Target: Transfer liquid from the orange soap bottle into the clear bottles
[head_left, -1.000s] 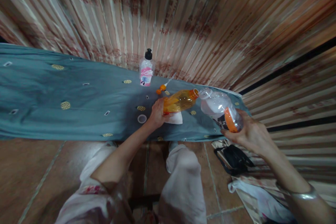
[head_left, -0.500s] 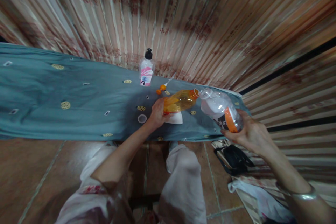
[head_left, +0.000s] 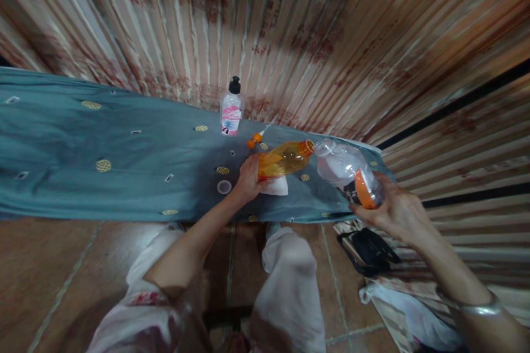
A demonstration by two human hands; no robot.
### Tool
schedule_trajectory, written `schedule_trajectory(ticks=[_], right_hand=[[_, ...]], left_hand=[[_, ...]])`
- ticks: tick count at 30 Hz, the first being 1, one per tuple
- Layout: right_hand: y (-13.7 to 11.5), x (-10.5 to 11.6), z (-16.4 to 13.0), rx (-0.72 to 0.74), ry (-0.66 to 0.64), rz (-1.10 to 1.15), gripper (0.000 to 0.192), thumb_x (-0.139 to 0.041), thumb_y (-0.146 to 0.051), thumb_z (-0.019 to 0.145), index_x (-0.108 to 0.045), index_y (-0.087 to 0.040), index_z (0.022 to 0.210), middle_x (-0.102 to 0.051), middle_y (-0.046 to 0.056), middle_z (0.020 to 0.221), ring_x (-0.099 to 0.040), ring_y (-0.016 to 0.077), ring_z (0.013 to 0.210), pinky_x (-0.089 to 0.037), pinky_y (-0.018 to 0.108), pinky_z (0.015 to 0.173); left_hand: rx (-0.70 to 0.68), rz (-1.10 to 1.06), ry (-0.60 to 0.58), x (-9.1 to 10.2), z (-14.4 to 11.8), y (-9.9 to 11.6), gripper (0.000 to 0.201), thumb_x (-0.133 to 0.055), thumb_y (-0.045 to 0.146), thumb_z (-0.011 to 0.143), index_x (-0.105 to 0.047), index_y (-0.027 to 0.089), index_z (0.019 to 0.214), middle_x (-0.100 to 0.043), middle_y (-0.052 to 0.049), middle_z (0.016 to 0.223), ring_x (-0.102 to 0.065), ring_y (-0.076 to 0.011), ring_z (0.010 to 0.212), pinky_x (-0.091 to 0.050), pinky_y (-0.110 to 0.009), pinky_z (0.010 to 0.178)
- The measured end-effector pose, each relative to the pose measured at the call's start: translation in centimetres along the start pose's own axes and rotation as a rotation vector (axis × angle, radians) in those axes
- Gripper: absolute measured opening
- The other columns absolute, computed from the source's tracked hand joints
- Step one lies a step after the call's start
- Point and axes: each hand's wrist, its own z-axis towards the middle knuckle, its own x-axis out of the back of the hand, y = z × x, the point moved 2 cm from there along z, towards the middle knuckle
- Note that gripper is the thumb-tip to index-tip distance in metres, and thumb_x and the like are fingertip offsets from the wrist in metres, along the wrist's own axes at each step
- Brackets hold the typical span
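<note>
My left hand (head_left: 249, 179) is closed round the base of an orange see-through bottle (head_left: 285, 160), which lies tilted with its open neck to the right. A larger clear plastic bottle (head_left: 342, 165) with an orange and black label is gripped by my right hand (head_left: 391, 207), its mouth against the orange bottle's mouth. Behind the orange bottle lies an orange pump head (head_left: 254, 140) with a thin tube. Under the orange bottle shows a white piece (head_left: 276, 186), perhaps paper or cloth. A small round clear cap (head_left: 224, 187) rests left of my left hand.
A clear bottle with a black cap and pink label (head_left: 231, 113) stands at the back of the long surface covered in teal cloth (head_left: 136, 154). Pleated curtains (head_left: 256, 22) hang right behind it. A black bag (head_left: 368, 251) is on the tiled floor at the right.
</note>
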Motion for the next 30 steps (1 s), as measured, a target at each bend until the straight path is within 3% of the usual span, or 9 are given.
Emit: schedule_trajectory(ticks=[16, 24, 30], right_hand=[[-0.29, 0.25, -0.02, -0.027, -0.014, 0.017, 0.071, -0.068, -0.058, 0.07, -0.059, -0.016, 0.127, -0.073, 0.014, 0.091, -0.074, 0.0398, 0.086, -0.052, 0.04, 0.065], [-0.18, 0.26, -0.1, -0.022, -0.015, 0.004, 0.07, -0.068, -0.058, 0.071, -0.059, -0.016, 0.127, -0.072, 0.013, 0.088, -0.073, 0.0384, 0.084, -0.051, 0.039, 0.063], [0.02, 0.27, -0.1, 0.006, -0.009, 0.006, 0.068, -0.069, -0.058, 0.071, -0.06, -0.018, 0.125, -0.073, 0.012, 0.087, -0.073, 0.0375, 0.081, -0.051, 0.039, 0.062]], left_hand=[[0.005, -0.013, 0.022, -0.21, -0.09, -0.2, 0.076, -0.083, 0.043, 0.073, -0.054, 0.02, 0.139, -0.064, -0.017, 0.135, -0.062, -0.0377, 0.127, -0.052, -0.057, 0.109], [0.013, -0.005, -0.005, 0.01, -0.01, 0.22, 0.076, -0.082, 0.035, 0.073, -0.051, 0.015, 0.139, -0.063, -0.019, 0.137, -0.061, -0.04, 0.128, -0.051, -0.059, 0.11], [0.02, -0.006, -0.007, -0.03, 0.08, 0.17, 0.075, -0.083, 0.042, 0.074, -0.053, 0.018, 0.138, -0.064, -0.018, 0.133, -0.062, -0.039, 0.126, -0.052, -0.059, 0.11]])
